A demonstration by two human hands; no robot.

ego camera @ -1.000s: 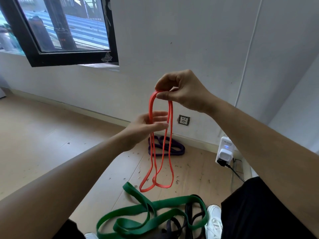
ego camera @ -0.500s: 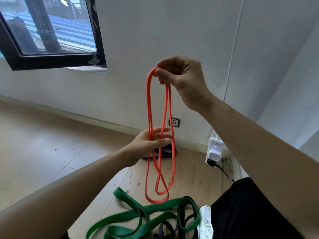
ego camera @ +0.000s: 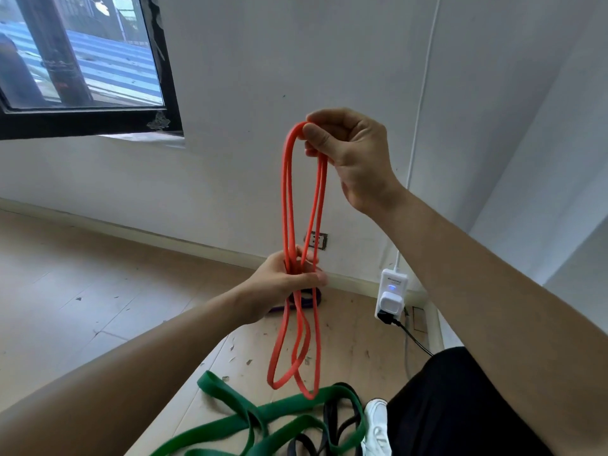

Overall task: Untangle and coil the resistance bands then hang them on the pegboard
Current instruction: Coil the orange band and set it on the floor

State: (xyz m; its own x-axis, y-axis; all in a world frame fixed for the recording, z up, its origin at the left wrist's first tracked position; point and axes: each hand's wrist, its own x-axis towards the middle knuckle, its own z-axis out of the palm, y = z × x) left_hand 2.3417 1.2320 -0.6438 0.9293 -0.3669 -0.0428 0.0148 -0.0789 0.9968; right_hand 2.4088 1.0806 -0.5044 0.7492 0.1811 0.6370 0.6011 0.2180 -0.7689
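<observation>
An orange resistance band [ego camera: 289,199] hangs doubled in long loops in front of the white wall. My right hand [ego camera: 348,153] pinches its top between thumb and curled fingers. My left hand [ego camera: 289,281] grips the strands lower down, fingers wrapped round them, and the loop ends dangle below it. On the floor lie a green band [ego camera: 250,416] tangled with a black band [ego camera: 332,429], and a purple band [ego camera: 312,299] partly hidden behind my left hand. No pegboard is in view.
A white power adapter [ego camera: 391,291] with a black cable stands by the skirting at right, near a wall socket [ego camera: 316,240]. A black-framed window [ego camera: 85,60] is at upper left. My white shoe [ego camera: 376,426] and black-clothed leg are at lower right. Small debris litters the wooden floor.
My left hand has slid down the orange strands, widening the gap between my hands. My right hand still pinches the top. The camera view has tilted.
</observation>
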